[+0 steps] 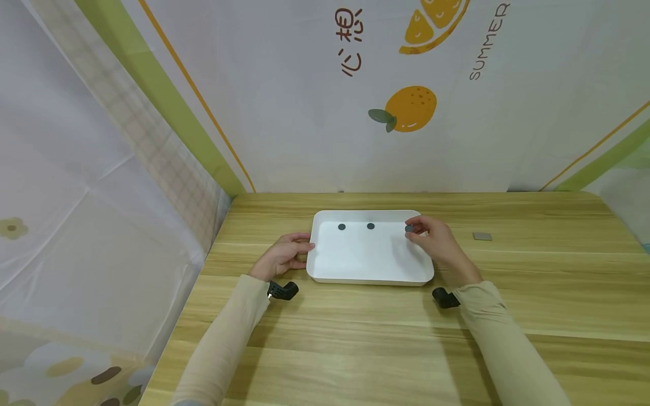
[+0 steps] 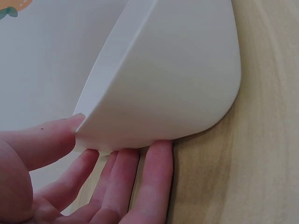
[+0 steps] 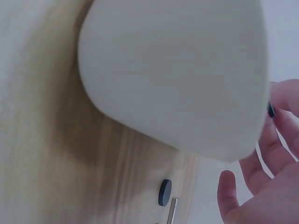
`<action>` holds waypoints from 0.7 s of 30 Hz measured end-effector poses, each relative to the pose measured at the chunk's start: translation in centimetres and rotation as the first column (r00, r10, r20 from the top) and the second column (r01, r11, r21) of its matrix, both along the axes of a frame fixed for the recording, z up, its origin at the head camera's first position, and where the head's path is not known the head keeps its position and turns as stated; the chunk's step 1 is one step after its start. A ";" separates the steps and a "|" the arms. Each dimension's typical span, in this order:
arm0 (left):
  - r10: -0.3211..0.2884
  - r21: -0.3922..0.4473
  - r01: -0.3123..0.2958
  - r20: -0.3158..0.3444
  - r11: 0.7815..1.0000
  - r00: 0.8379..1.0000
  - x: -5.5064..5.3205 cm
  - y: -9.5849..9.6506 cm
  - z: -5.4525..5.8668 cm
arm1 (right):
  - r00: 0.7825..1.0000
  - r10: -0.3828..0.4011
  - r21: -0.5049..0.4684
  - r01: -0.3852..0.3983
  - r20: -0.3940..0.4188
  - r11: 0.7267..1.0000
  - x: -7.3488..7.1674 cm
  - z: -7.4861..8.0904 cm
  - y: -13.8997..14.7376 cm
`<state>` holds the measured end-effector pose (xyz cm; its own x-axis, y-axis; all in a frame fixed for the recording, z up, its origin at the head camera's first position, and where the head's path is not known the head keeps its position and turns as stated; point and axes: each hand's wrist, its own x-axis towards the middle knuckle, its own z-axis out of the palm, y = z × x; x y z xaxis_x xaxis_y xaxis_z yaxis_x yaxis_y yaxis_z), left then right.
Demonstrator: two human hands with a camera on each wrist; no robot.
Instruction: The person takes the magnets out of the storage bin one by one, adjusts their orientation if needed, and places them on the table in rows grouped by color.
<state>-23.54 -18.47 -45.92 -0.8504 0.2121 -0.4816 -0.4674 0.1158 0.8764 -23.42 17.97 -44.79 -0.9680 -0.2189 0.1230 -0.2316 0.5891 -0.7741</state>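
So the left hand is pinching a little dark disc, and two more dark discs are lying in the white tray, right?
Not quite: the right hand pinches the little dark disc, as the head view shows; the left hand holds the edge of the white tray. Two more dark discs do lie in the tray.

Smooth plastic-looking tray (image 1: 363,256), matt discs (image 1: 342,226), wood-grain tabletop (image 1: 350,344), creased cloth curtain (image 1: 76,242).

Two dark discs (image 1: 342,227) in white tray (image 1: 363,256)
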 end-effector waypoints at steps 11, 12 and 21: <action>-0.004 0.000 0.004 -0.009 1.000 1.000 0.1 0.0 0.0 | 1.000 -0.005 -0.002 0.005 0.004 1.000 0.3 0.3 0.6; -0.006 -0.001 0.006 -0.009 1.000 1.000 0.1 0.0 0.0 | 1.000 -0.009 -0.004 0.009 0.005 1.000 0.4 0.4 0.6; -0.006 0.003 0.006 -0.010 1.000 1.000 0.0 0.1 -0.1 | 0.999 -0.034 -0.022 0.034 0.002 0.999 0.8 1.0 1.2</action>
<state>-23.53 -18.40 -45.98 -0.8537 0.2187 -0.4726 -0.4581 0.1162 0.8812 -22.67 19.21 -43.82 -0.9749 -0.1835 0.1260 -0.2108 0.5796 -0.7872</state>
